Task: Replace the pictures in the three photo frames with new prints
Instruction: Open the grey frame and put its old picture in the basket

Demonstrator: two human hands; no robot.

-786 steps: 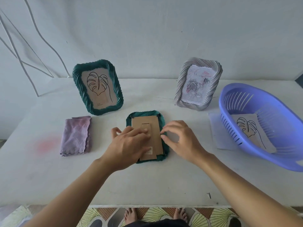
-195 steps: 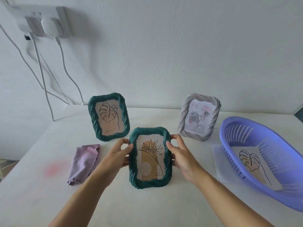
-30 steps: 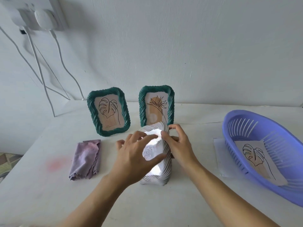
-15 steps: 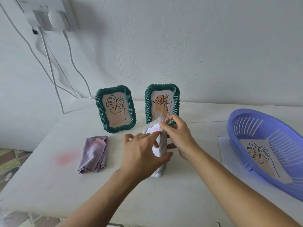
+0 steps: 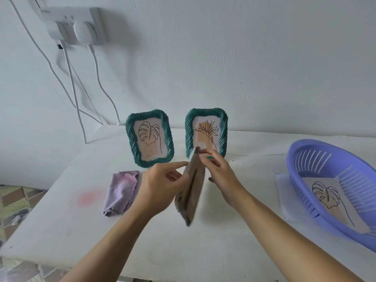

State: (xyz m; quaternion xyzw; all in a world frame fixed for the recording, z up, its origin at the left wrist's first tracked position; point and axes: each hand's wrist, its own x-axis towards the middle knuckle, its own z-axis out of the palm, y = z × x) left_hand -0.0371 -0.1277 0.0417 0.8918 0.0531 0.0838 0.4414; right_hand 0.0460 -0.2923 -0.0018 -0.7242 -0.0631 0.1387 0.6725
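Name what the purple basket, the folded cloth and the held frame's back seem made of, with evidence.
Basket: moulded plastic, smooth, slightly glossy, with slotted walls. Cloth: soft microfibre-like fabric, matt, with a wavy edge. Frame back: probably brown cardboard or fibreboard, matt; motion blur leaves this open.

Held frame (image 5: 191, 188) is motion-blurred, pic side turned away. Behind it, 2nd green frame (image 5: 205, 131) w/ bottom hidden by right hand (image 5: 221, 176). Right of it, basket (image 5: 290, 161) cut off at edge.
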